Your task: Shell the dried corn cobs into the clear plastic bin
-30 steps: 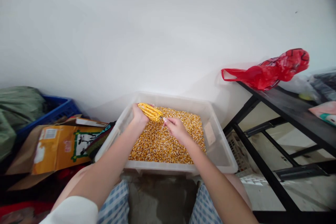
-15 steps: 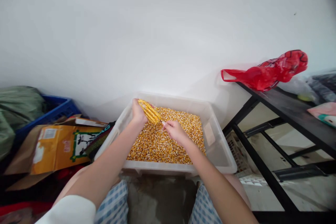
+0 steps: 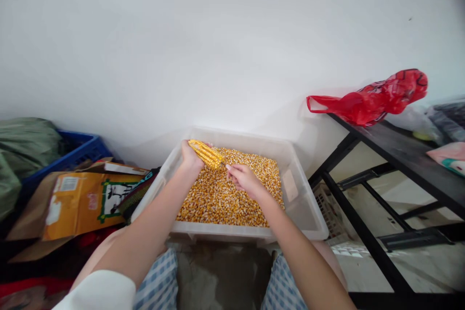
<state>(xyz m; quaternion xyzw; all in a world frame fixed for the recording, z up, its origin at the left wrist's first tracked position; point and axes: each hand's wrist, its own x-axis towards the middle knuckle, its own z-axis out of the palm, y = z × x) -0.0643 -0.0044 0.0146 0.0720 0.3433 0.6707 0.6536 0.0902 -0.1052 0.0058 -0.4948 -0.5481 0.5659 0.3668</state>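
Note:
An ear of corn with yellow kernels lies in my left hand, whose fingers are wrapped around it from the left and below. Its far end tilts up to the left, and a paler strip runs along its upper side. Just off the ear's lower right tip, my right hand is closed in a pinch. A thin dark thing shows between those fingertips and the ear, too small to name. Beneath both hands, loose corn kernels fill much of a translucent plastic bin.
To the left are a torn orange cardboard box, a blue crate and a green sack. A black-framed table stands at right, with a red plastic bag over its corner. Behind the bin rises a white wall.
The ear has turned in my left hand and lies a little flatter, with the paler strip now showing. My right hand has shifted slightly right, its lower fingers less tightly curled.

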